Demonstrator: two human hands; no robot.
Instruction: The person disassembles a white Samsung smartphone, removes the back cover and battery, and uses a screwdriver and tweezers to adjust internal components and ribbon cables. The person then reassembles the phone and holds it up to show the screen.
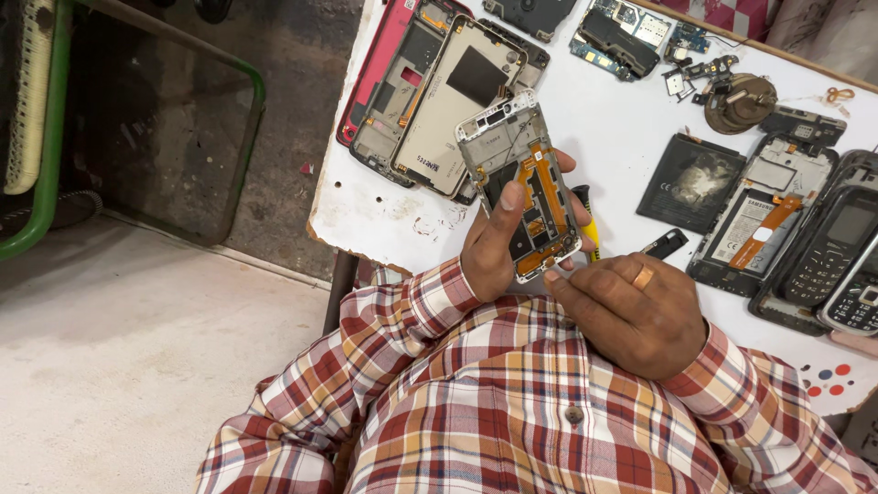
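Mid-teardown on the phone frame [524, 187]: back is off, orange flex and black board areas exposed. I'd call this the inspect/pry stage, nothing lifted off this frame yet as far as I can see.

My left hand [494, 242] is clamped round the frame, thumb pressed flat across its open face, fingers wrapped behind, holding it tilted up off the surface [604, 146] just above my chest. Wrist bent back, forearm coming up from my lap.

My right hand [636, 306] is curled shut, knuckles up, ring showing, fingertips touching the frame's lower edge. A yellow tool [588, 229] pokes out beyond it, behind the frame; looks like that hand grips it, but the grasp itself is hidden.

Next move, my guess: needs a steady frame and a fine tip at the bottom connector, light force only, since flex tears easily.

Beyond my right hand: a battery [690, 181], another opened phone [764, 215], keypad phones [837, 252]. Beyond my left: stacked frames [430, 87].
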